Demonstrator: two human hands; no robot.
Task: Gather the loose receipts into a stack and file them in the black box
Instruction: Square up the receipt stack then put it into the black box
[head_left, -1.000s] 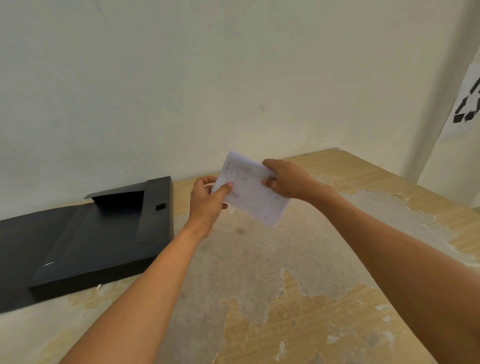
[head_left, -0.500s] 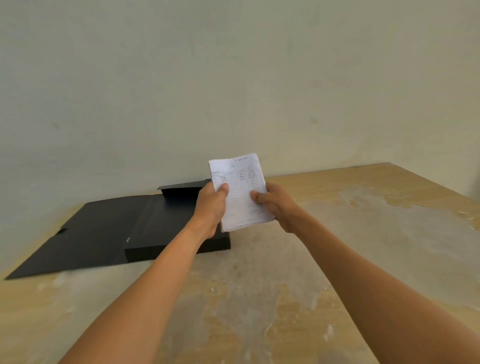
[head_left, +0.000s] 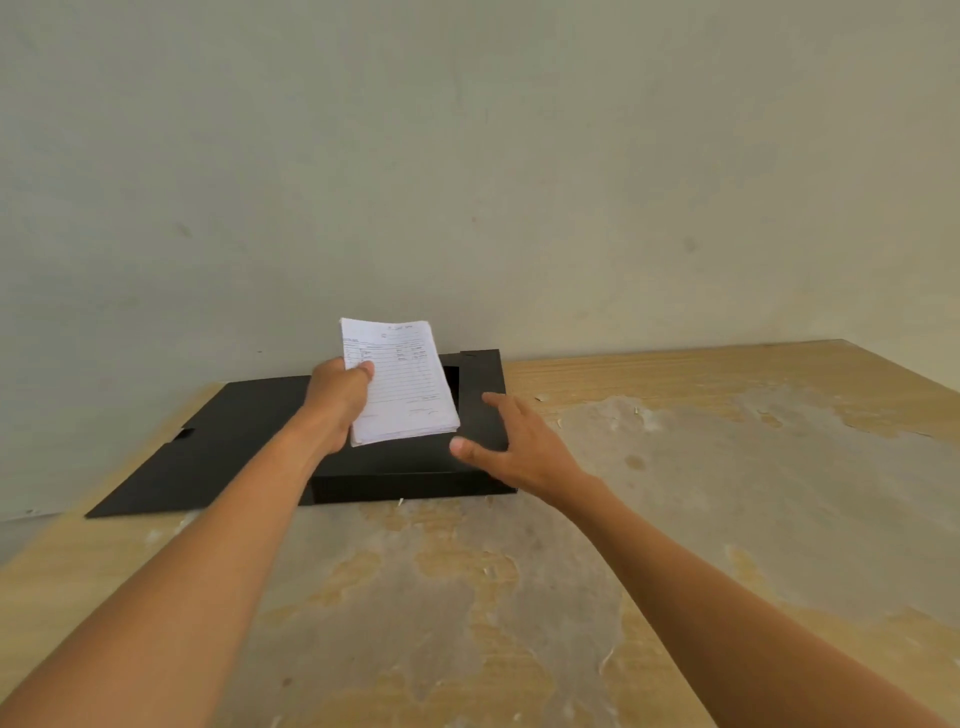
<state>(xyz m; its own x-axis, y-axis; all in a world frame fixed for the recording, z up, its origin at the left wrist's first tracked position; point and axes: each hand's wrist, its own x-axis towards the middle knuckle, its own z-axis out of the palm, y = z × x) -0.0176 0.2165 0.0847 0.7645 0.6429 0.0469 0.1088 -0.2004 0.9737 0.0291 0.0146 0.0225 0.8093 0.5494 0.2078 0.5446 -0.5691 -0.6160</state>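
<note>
As stack (head_left: 400, 384) hangs over open box (head_left: 483, 395), left hand (head_left: 335, 400) pinches its left edge, thumb on top. Right hand (head_left: 511, 447) spread, on box flap. Judgement: paper light, limp, slippery between sheets; grip mid-edge, firm, else fans out.

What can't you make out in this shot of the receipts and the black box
Head view only:
- Box interior: receipt stack and left hand cover most of the black box.
- Receipt print: too small to read.
- Right hand: touching the box's right flap or hovering, unclear.
- Sheet count: edges too fine.
- Table: near edge cut off by the frame.
</note>
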